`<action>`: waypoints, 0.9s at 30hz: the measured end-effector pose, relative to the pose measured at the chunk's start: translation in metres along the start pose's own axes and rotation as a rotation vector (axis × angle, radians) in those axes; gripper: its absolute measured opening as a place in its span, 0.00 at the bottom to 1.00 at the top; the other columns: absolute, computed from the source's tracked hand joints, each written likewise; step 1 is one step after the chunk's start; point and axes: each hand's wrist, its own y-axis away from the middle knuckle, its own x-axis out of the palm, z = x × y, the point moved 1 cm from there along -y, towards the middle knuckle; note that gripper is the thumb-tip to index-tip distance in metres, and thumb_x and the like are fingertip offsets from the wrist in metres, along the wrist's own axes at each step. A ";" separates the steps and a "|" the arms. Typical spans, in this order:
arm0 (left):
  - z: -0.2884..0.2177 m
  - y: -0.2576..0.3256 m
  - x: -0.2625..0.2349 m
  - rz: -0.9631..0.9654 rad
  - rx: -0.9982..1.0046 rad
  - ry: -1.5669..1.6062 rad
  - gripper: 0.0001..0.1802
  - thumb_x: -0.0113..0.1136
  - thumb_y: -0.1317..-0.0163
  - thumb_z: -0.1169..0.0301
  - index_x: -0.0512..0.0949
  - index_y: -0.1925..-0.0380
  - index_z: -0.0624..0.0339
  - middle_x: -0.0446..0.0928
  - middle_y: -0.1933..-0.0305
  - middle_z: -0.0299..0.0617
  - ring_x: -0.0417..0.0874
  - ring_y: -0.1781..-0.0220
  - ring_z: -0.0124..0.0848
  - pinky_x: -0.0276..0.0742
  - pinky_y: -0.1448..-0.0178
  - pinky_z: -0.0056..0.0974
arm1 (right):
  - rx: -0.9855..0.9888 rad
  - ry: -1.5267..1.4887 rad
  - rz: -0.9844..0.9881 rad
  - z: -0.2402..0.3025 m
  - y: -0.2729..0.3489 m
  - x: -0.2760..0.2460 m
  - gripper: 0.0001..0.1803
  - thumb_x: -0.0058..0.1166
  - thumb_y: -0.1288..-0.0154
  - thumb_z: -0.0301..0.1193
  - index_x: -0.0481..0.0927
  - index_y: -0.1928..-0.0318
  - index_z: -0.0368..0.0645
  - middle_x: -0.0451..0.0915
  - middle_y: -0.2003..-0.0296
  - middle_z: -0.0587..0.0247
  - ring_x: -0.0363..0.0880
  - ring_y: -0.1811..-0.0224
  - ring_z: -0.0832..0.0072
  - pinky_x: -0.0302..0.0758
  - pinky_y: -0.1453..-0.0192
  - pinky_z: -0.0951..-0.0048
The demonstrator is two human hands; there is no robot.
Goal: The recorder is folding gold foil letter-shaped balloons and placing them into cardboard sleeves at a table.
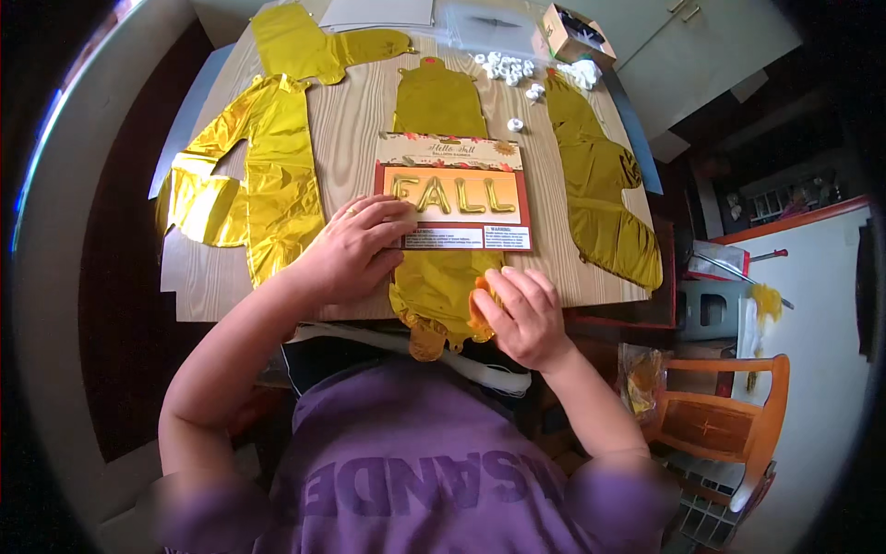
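Observation:
A printed balloon package card (457, 235), with a picture of gold letters, lies on a flat gold foil balloon (434, 286) at the middle of the table. My left hand (365, 240) rests on the card's lower left corner and the foil beside it, fingers extended. Just past the table's near edge, my right hand (526, 314) has its fingers curled round a small orange piece (480, 309) beside the balloon's lower end. What that piece is, I cannot make out. The balloon's upper part (438, 97) shows beyond the card.
More flat gold foil balloons lie at the left (277, 175), far left (309, 46) and right (600, 194) of the wooden table (351, 102). Small white pieces (508, 66) and an open box (577, 37) are at the far right. A wooden chair (720, 425) stands right.

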 end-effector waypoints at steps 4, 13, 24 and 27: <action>-0.008 0.010 -0.001 0.002 0.004 -0.015 0.20 0.63 0.39 0.72 0.79 0.46 0.61 0.75 0.38 0.49 0.73 0.32 0.50 0.68 0.28 0.51 | -0.065 -0.069 -0.049 0.012 0.003 0.005 0.11 0.59 0.35 0.30 0.82 0.53 0.43 0.81 0.52 0.63 0.77 0.47 0.69 0.73 0.43 0.63; -0.059 0.034 -0.024 0.228 -0.010 -0.003 0.35 0.55 0.50 0.76 0.73 0.35 0.57 0.68 0.29 0.51 0.65 0.24 0.53 0.57 0.21 0.60 | -0.006 -0.225 -0.099 0.033 0.024 -0.024 0.14 0.64 0.42 0.28 0.84 0.54 0.43 0.84 0.55 0.62 0.82 0.54 0.67 0.74 0.50 0.65; -0.061 0.059 0.020 -0.021 0.039 -0.310 0.27 0.65 0.43 0.68 0.77 0.40 0.53 0.73 0.32 0.43 0.73 0.29 0.42 0.66 0.25 0.53 | 0.046 -0.040 -0.102 0.008 0.043 -0.005 0.19 0.56 0.29 0.32 0.76 0.38 0.49 0.76 0.40 0.62 0.73 0.36 0.65 0.70 0.33 0.60; -0.063 0.058 0.022 -0.061 0.031 -0.307 0.24 0.65 0.42 0.69 0.79 0.43 0.53 0.76 0.35 0.43 0.75 0.31 0.43 0.68 0.27 0.53 | 0.085 -0.003 -0.077 -0.002 0.034 -0.001 0.16 0.55 0.29 0.31 0.79 0.42 0.47 0.77 0.41 0.61 0.74 0.38 0.63 0.71 0.35 0.59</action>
